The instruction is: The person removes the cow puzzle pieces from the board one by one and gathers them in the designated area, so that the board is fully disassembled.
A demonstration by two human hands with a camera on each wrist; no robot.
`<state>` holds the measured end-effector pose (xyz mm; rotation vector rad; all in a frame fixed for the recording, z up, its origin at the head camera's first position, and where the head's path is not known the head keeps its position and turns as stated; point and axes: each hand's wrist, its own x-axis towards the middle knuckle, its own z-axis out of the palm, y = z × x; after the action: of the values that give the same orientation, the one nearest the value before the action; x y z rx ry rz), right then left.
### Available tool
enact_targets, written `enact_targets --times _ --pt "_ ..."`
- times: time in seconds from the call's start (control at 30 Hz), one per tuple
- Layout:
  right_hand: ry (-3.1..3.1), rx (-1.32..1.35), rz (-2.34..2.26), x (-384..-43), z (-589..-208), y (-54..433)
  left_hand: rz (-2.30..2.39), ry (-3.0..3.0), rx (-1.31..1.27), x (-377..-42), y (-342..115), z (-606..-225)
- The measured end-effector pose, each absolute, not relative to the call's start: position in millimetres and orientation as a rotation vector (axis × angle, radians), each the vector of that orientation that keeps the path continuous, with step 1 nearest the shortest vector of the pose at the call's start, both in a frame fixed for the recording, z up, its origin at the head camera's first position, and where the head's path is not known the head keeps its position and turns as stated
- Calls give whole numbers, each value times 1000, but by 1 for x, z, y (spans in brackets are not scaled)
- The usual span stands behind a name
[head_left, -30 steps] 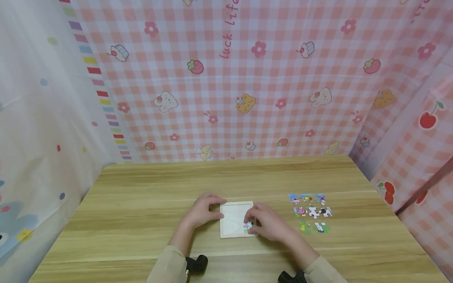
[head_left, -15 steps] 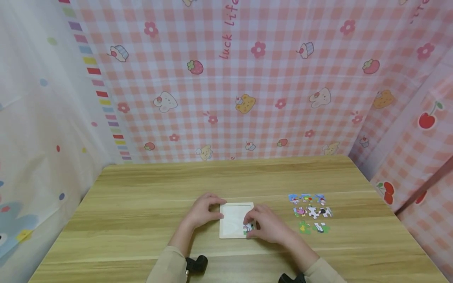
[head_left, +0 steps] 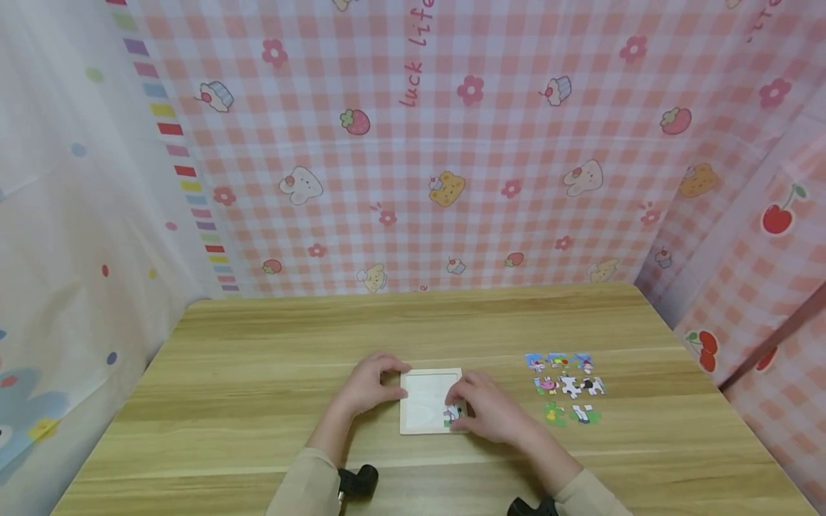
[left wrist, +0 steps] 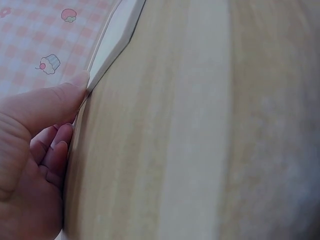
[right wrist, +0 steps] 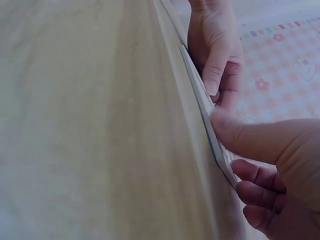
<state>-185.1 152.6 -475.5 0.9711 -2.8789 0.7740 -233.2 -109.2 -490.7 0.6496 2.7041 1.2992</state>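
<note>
A pale wooden puzzle tray (head_left: 422, 401) with a raised rim lies on the table. My left hand (head_left: 368, 383) holds its left side, index fingertip at the upper left corner and thumb on the left edge. In the left wrist view the thumb (left wrist: 55, 102) touches the rim. My right hand (head_left: 487, 408) reaches over the tray's right edge, its curled thumb and fingers on a jigsaw piece (head_left: 451, 413) in the lower right corner. The fingers partly hide that piece. The right wrist view shows the right thumb (right wrist: 245, 137) above the rim; the piece is hidden there.
Several loose jigsaw pieces (head_left: 571, 388) lie in rough rows to the right of the tray. The wooden table (head_left: 258, 344) runs back to a pink checked curtain (head_left: 413, 158). Black wrist devices (head_left: 359, 481) sit near both sleeves.
My right thumb has slid slightly left and down along the corner piece, which sits a little straighter in the tray corner. The left hand stays in place.
</note>
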Motion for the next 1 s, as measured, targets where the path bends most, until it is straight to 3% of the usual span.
enact_targets --times 1.0 --pt "-2815 978 849 -182 -478 153 1299 2738 650 -234 -109 -490"
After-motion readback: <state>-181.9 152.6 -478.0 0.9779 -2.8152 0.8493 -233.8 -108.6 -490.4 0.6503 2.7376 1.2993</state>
